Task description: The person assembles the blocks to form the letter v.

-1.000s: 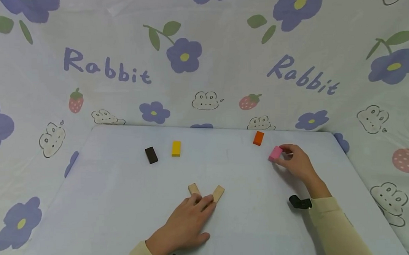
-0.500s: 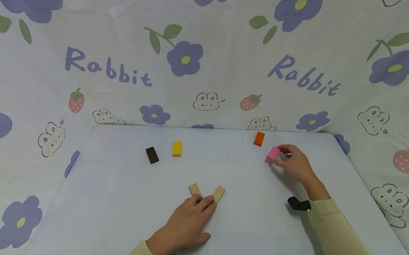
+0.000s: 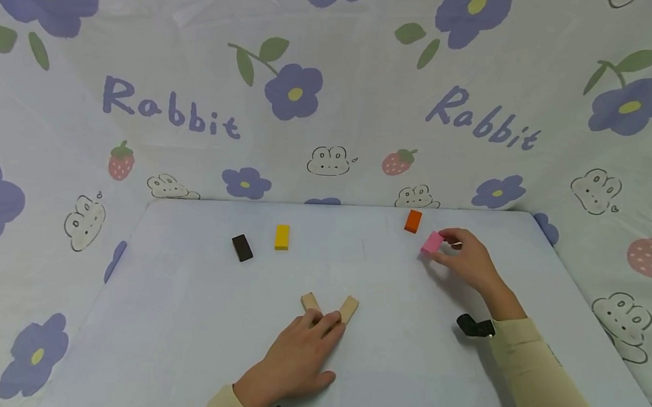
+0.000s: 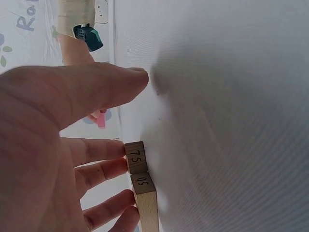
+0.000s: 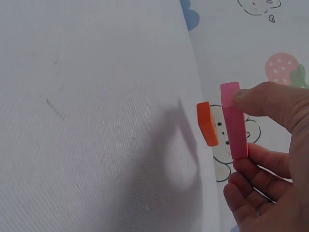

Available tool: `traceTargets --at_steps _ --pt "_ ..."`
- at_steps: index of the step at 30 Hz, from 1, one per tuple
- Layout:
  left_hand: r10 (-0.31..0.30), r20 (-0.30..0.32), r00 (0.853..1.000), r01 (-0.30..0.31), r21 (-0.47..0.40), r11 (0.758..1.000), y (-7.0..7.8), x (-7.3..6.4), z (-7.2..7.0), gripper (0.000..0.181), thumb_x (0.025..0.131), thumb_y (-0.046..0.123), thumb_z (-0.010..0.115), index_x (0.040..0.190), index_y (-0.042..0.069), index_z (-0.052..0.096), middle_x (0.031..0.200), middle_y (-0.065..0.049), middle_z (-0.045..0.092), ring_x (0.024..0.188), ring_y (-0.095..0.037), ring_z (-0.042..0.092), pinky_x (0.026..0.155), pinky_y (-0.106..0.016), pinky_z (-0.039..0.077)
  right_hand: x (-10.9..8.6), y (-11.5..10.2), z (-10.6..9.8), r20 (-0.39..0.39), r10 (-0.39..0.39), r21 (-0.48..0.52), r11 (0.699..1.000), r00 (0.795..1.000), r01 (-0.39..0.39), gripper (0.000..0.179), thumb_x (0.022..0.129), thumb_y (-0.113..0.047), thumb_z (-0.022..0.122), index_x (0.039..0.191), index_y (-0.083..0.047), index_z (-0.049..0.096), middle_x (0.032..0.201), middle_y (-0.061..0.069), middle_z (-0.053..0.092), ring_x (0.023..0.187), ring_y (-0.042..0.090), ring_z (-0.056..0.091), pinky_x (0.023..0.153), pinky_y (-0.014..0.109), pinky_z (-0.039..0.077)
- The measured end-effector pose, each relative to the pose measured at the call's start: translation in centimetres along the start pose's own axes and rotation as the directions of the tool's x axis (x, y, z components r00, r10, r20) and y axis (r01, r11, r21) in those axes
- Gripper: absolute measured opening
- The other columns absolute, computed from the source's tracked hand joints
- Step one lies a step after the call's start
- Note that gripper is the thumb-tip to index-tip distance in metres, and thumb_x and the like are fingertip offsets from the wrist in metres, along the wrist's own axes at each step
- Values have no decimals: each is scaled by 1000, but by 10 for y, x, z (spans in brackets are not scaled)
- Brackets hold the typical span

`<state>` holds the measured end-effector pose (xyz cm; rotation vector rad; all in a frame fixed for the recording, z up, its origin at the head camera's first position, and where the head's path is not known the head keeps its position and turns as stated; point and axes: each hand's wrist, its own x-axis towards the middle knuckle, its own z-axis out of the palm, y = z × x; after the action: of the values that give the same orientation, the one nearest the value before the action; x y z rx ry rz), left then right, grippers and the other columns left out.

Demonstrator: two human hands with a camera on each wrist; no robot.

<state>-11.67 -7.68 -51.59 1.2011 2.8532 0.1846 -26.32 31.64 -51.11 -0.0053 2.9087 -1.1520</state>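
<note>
Flowery cloth (image 3: 365, 98) hung behind a big white table (image 3: 173, 331). From the head, you could see a person's two hands and six blocks. The left hand (image 3: 302, 353) was at the near middle of the table. Its fingertips lay on one wood block (image 3: 310, 301) and a second wood block (image 3: 349, 310). The two made a V, wide at the far end, and the hand hid their near ends. The right hand (image 3: 467, 258) pinched the pink block (image 3: 432, 244) on the right part of the table. The orange block (image 3: 413, 221) sat just past it, with a gap between. Well over to the left were the yellow block (image 3: 282, 237) and the brown block (image 3: 242, 248), near each other but apart. Both arms had cream sleeves (image 3: 535, 358).

From the left wrist, the left thumb stuck out on its own, well apart from the fingers. The fingertips just touched the wood blocks. Each block had a dark number on its end, and the two seemed to meet at a corner. Far off, the right hand and the pink block looked small.

From the right wrist, the thumb and a finger squeezed the pink block by its two ends. It looked up off the table, near the orange block. A dark shadow lay on the table beside it.
</note>
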Motion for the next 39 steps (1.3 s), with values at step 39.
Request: traceTargets --at_steps 39 --pt "19 -34 999 -19 0 1000 -2 1 2 72 93 42 84 152 11 59 154 -1 49 124 -22 46 104 -38 47 -14 -18 15 9 8 30 1000 1000 -8 68 97 -28 82 152 1 53 149 24 54 137 46 49 113 63 44"
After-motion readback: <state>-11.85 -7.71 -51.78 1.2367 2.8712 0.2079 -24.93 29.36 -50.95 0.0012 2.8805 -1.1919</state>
